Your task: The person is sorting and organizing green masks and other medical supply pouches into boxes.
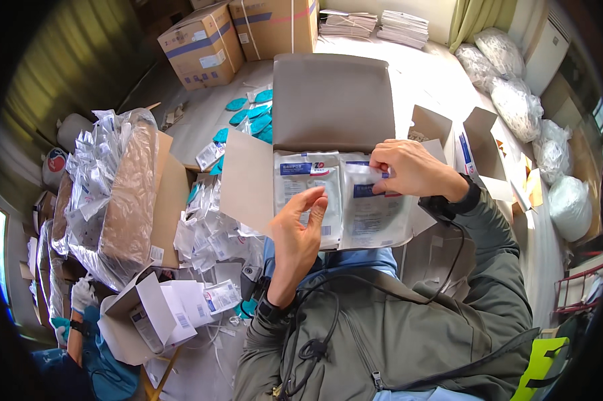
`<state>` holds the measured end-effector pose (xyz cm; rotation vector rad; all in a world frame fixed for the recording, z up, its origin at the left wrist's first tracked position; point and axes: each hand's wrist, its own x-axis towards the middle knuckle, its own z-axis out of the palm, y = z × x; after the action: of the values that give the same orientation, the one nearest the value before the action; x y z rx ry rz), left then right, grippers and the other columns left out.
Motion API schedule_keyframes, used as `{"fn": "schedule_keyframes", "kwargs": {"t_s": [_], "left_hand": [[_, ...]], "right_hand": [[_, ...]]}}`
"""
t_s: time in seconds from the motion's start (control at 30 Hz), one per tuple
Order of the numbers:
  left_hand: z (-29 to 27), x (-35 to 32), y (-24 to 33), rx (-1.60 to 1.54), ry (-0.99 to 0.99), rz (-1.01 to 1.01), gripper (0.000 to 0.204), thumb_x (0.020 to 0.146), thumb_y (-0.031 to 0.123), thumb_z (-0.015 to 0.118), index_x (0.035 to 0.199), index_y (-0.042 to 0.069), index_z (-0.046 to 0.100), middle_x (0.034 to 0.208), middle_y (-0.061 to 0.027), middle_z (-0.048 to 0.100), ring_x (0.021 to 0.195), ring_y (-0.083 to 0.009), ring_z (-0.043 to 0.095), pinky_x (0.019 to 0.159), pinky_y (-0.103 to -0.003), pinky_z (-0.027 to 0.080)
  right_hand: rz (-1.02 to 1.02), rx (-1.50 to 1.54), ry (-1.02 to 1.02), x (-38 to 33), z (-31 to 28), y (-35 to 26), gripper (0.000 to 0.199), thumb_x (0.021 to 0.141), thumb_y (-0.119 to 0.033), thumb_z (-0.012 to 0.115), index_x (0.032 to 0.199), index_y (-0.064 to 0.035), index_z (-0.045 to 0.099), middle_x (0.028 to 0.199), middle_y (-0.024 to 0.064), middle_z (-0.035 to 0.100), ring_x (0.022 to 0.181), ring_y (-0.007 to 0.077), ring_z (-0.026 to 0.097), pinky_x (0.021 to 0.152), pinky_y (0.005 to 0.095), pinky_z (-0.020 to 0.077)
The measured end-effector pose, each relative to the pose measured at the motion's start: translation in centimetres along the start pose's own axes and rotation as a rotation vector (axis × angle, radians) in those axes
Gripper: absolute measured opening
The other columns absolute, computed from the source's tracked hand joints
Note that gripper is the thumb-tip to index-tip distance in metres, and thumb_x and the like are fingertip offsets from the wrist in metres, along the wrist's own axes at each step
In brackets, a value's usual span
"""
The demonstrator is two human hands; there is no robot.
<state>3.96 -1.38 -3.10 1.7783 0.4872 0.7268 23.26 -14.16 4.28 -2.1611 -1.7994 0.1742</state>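
Note:
An open carton (331, 100) rests on my lap, its grey-lined lid raised and its side flaps spread. Flat white packets with blue print fill it in two side-by-side rows. My right hand (415, 170) is closed, fingertips pinching the upper part of a packet (375, 217) in the right-hand row. Over the lower part of the left-row packet (301, 175) hovers my left hand (295, 234). Its thumb and forefinger are loosely bent and slightly apart, with nothing visible between them; the other fingers are partly hidden.
Loose packets (211, 230) are heaped left of my lap, beside a big plastic-lined carton (131, 194). Another small box (141, 317) lies open at lower left, near a co-worker's gloved hand (82, 294). Teal pouches (258, 123) lie beyond; stuffed clear bags (515, 107) line the right.

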Motion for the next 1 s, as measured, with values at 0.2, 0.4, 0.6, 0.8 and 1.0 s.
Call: {"fn": "schedule_keyframes", "kwargs": {"t_s": [0.2, 0.4, 0.6, 0.8, 1.0], "left_hand": [[2.1, 0.3, 1.9, -0.318, -0.178, 0.040, 0.033, 0.089, 0.024, 0.060, 0.110, -0.001, 0.058, 0.088, -0.0058, 0.063, 0.086, -0.0087, 0.054, 0.077, -0.025, 0.044], [1.8, 0.2, 3.8, -0.083, -0.105, 0.141, 0.023, 0.086, 0.017, 0.061, 0.102, 0.001, 0.063, 0.087, -0.0098, 0.066, 0.077, -0.0152, 0.061, 0.073, -0.027, 0.046], [1.6, 0.5, 4.9, 0.344, -0.082, 0.443, 0.010, 0.080, 0.012, 0.061, 0.084, 0.002, 0.063, 0.077, -0.0108, 0.062, 0.073, -0.0289, 0.057, 0.068, -0.037, 0.042], [2.3, 0.5, 4.6, 0.457, 0.028, 0.526, 0.008, 0.081, 0.011, 0.060, 0.078, 0.003, 0.061, 0.071, -0.0088, 0.060, 0.073, -0.0235, 0.055, 0.073, -0.035, 0.036], [1.9, 2.6, 3.7, -0.166, -0.094, 0.091, 0.014, 0.087, 0.009, 0.056, 0.076, 0.002, 0.060, 0.065, -0.0004, 0.054, 0.060, -0.0102, 0.047, 0.058, -0.026, 0.036]], "right_hand": [[0.013, 0.195, -0.042, -1.7, -2.3, -3.2, 0.031, 0.068, -0.021, 0.074, 0.080, -0.0013, 0.053, 0.072, 0.0107, 0.055, 0.065, 0.0294, 0.053, 0.062, 0.0357, 0.0422], [-0.180, 0.328, 0.242, -2.1, -1.3, -4.3, 0.034, 0.075, -0.025, 0.073, 0.091, -0.0003, 0.055, 0.065, 0.0077, 0.052, 0.056, 0.0187, 0.050, 0.053, 0.0303, 0.0406], [-0.215, 0.471, 0.064, -1.5, -1.4, -3.7, 0.014, 0.079, -0.009, 0.064, 0.082, 0.0023, 0.056, 0.070, 0.0176, 0.059, 0.065, 0.0331, 0.057, 0.060, 0.0349, 0.0448], [-0.417, 0.424, 0.133, -0.8, 0.0, -2.8, 0.011, 0.075, -0.006, 0.062, 0.072, 0.0025, 0.056, 0.067, 0.0150, 0.056, 0.063, 0.0305, 0.056, 0.055, 0.0354, 0.0448], [-0.680, -0.272, 0.727, -1.8, 1.9, -4.9, 0.008, 0.065, -0.002, 0.064, 0.068, 0.0013, 0.056, 0.068, 0.0043, 0.046, 0.062, 0.0170, 0.052, 0.047, 0.0258, 0.0443]]}}
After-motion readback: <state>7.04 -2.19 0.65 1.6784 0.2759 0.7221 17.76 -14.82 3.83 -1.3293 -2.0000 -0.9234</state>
